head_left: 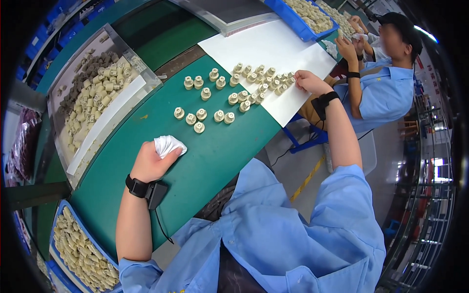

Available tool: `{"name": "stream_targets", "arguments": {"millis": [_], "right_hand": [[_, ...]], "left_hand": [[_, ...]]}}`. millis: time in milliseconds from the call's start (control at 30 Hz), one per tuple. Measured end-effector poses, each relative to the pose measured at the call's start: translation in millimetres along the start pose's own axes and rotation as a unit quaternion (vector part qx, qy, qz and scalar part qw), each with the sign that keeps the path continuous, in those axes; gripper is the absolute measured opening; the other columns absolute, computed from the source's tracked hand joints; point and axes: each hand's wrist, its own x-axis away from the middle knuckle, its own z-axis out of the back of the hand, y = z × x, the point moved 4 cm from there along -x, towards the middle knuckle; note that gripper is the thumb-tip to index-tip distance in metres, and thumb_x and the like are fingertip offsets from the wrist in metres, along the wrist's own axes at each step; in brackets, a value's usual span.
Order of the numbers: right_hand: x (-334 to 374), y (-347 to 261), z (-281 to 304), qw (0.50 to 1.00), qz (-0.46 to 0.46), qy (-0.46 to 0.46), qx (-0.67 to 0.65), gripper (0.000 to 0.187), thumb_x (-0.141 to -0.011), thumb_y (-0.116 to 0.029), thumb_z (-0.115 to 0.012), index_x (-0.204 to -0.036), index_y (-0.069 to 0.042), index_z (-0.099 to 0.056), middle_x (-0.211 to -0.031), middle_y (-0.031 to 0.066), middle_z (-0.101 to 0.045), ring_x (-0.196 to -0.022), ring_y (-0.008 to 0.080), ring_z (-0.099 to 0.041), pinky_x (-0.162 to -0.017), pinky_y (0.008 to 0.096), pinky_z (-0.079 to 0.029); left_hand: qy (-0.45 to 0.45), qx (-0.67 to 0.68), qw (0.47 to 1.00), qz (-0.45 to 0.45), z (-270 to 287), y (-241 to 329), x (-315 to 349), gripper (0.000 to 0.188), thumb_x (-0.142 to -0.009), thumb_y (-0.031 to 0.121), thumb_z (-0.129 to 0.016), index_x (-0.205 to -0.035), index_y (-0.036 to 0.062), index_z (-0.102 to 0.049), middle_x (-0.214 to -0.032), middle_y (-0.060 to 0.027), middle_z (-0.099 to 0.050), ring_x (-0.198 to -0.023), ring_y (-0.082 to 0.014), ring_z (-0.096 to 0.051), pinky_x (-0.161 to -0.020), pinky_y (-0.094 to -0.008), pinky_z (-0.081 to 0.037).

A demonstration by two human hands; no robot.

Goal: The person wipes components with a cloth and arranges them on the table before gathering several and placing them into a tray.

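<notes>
My left hand (pixel 152 162) is closed around a bunched white cloth (pixel 169 146), above the green tabletop (pixel 195 161). To the right, my right hand (pixel 312 84) reaches over a white sheet (pixel 281 105). Its fingers are pinched together at the right end of a cluster of small cream stepped cylindrical parts (pixel 270 72); whatever is between them is hidden. More of these cylinders (pixel 199 128) stand upright in loose groups on the green surface between my hands. Each has a wide base and a narrower top.
A clear-walled tray (pixel 110 36) of cream and grey-brown parts lies left. Blue bins (pixel 304 29) of cream parts stand at the far edge and lower left (pixel 105 256). A co-worker in a blue shirt (pixel 391 93) sits at the right, hands raised.
</notes>
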Motion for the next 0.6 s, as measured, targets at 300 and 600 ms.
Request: {"name": "stream_targets", "arguments": {"millis": [300,600], "right_hand": [[-2,11,-7,0.995,0.061,0.077,0.005,0.02,-0.083,-0.003,-0.047,-0.096,-0.003,-0.062,-0.077,0.0007,-0.057,-0.073,0.0114,-0.052,-0.068,0.0244,-0.043],[8,3,-12,0.995,0.056,0.068,0.034,0.013,-0.088,-0.002,-0.045,-0.087,-0.005,-0.059,-0.079,-0.0036,-0.052,-0.072,0.0063,-0.045,-0.068,0.0205,-0.038]], "left_hand": [[0.001,-0.013,1.0,-0.003,2,0,-1,0.014,-0.088,0.015,-0.071,-0.09,0.0019,-0.069,-0.074,-0.0045,-0.066,-0.064,-0.0111,-0.057,-0.061,-0.0267,-0.046],[0.004,-0.006,1.0,-0.01,-1,1,-1,0.014,-0.087,0.015,-0.072,-0.091,0.0017,-0.069,-0.075,-0.0046,-0.068,-0.065,-0.0115,-0.059,-0.061,-0.0269,-0.047]]}}
